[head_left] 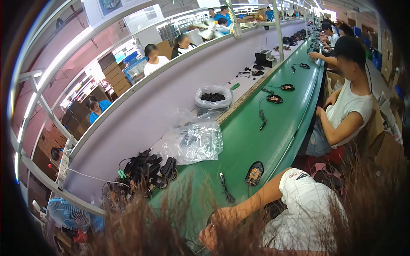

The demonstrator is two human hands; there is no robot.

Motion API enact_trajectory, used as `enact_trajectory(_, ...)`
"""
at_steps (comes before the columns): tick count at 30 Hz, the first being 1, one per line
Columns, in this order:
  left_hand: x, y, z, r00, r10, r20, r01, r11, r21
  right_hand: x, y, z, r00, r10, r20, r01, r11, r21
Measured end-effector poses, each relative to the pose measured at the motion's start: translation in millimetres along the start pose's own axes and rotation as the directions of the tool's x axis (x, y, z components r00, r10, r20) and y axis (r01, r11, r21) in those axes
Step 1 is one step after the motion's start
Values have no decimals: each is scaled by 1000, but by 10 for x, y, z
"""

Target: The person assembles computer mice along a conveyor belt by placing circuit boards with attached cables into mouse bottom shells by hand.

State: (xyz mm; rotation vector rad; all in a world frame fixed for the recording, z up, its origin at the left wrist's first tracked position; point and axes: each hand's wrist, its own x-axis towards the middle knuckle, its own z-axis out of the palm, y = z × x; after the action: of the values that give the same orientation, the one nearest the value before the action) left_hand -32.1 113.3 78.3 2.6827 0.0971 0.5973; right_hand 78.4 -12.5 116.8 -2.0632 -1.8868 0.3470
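In the head view, the right hand (225, 216) is at six o'clock on the green conveyor belt (239, 143), its arm reaching in from the four o'clock side. The fingers look curled inward. Just toward seven o'clock from it, what looks like the left hand (208, 237) is bent in close. Strands of brown hair (171, 226) hang across this area, so how far either hand is open, and what it has hold of, I cannot tell.

The nearest plainly visible black computer mouse (255, 173) lies on the belt at one o'clock from the hands, its orange-brown middle showing. Just beside it, nearer twelve, lies a bundled black USB cable (227, 190). At ten o'clock from the hands sits a tangled heap of black parts (149, 170); around half past eleven are clear plastic bags (194, 143), and beyond them, at twelve, an open bag of small black pieces (212, 97).

The step in hand appears to be close fingerwork low over the belt. The next move, as I judge it, calls for a steady grip with both hands together, keeping the loose cable away from the fingers.
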Motion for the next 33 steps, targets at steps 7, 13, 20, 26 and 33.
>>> enact_trajectory(7,61,42,77,998,53,-16,-53,999,13,-6,205,188,991,129,46,-134,979,153)
enact_trajectory(13,-32,8,92,998,56,-33,-55,998,36,72,368,493,967,-80,-241,72,996,-43)
enact_trajectory(20,3,32,-70,998,56,1,-56,998,7,-13,300,146,997,75,-5,-75,981,-176)
enact_trajectory(26,-51,97,-29,998,-66,9,67,998,-18,-194,493,-234,997,57,-51,-60,997,-56)
enact_trajectory(33,-92,26,106,993,-108,44,114,981,-155,-351,989,-713,915,217,-341,-214,976,47)
